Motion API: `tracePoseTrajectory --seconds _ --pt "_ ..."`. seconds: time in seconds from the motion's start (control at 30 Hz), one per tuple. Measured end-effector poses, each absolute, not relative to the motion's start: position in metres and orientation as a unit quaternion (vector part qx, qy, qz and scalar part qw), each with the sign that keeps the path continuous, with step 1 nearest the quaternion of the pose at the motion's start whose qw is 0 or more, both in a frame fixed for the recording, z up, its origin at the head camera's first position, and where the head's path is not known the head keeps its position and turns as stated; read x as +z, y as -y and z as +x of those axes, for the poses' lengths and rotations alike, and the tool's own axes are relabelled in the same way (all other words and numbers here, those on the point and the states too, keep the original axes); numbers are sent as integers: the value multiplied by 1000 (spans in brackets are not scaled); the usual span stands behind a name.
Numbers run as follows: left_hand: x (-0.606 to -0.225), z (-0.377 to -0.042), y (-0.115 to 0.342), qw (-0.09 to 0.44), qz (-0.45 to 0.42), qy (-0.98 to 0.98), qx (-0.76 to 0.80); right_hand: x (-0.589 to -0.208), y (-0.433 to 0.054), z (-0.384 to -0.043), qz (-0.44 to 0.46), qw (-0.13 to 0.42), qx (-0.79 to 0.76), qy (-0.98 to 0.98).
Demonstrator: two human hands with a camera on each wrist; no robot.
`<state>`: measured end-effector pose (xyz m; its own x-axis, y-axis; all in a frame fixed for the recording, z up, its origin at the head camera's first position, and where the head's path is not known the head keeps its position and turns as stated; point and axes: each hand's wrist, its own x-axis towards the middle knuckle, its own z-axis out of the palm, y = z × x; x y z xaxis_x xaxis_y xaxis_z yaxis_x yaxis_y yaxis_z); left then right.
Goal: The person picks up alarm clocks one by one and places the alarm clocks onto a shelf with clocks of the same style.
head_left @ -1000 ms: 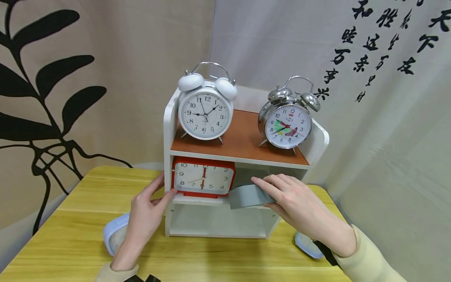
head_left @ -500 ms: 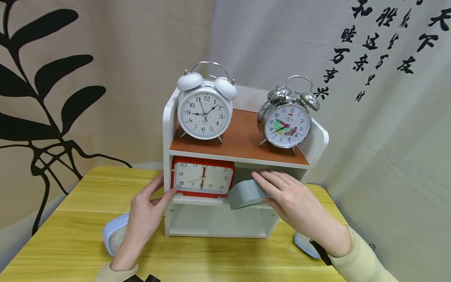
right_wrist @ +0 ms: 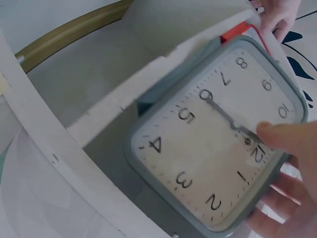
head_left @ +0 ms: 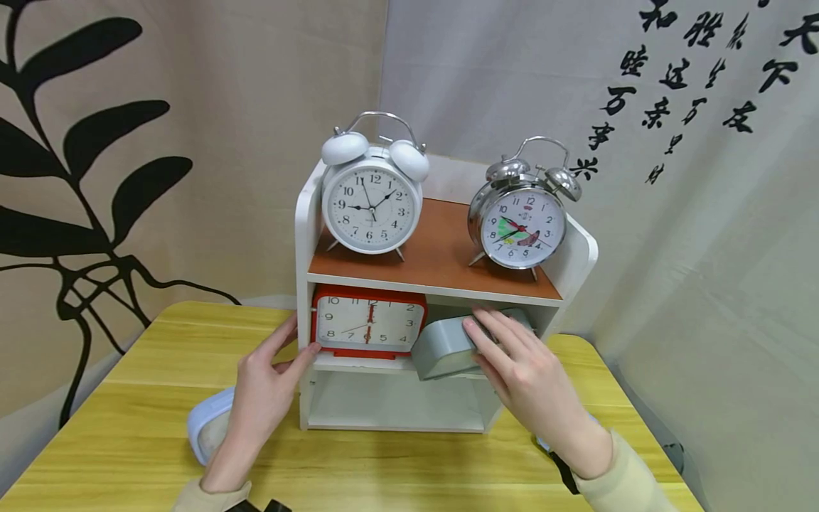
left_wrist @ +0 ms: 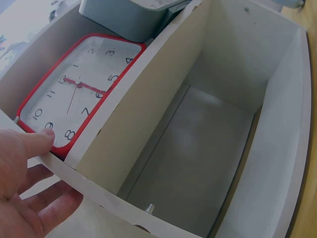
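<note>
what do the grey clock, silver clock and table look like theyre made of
Grey clock: probably satin plastic, given its smooth, softly reflecting shell. Silver clock: likely chromed metal, from its mirror-like glints. Table: smooth wood or laminate; its yellow grain fits either.

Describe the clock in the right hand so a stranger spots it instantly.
On the wooden table stands a white shelf unit. At its middle level, right of the red clock, the right hand holds the grey clock. Its grey frame sets it apart from the red clock; having no bells, from the white clock and silver clock above.
</note>
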<state>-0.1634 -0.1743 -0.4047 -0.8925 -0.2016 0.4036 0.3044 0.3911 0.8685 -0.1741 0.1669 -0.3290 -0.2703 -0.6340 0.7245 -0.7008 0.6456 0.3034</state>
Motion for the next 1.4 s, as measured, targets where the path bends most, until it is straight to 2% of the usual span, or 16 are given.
tracePoseTrajectory --seconds 0.17,0.57,0.8,1.4 --pt "-405 -163 175 231 -33 802 -550 -338 -164 -177 404 465 45 786" --pt "-404 -163 173 236 -35 800 -550 -358 -160 -185 374 445 62 811" --pt "-404 -163 174 233 -36 801 -550 -355 -158 -189 379 458 62 802" --pt "-404 -163 173 234 -36 801 -551 -354 -167 -190 359 416 47 834"
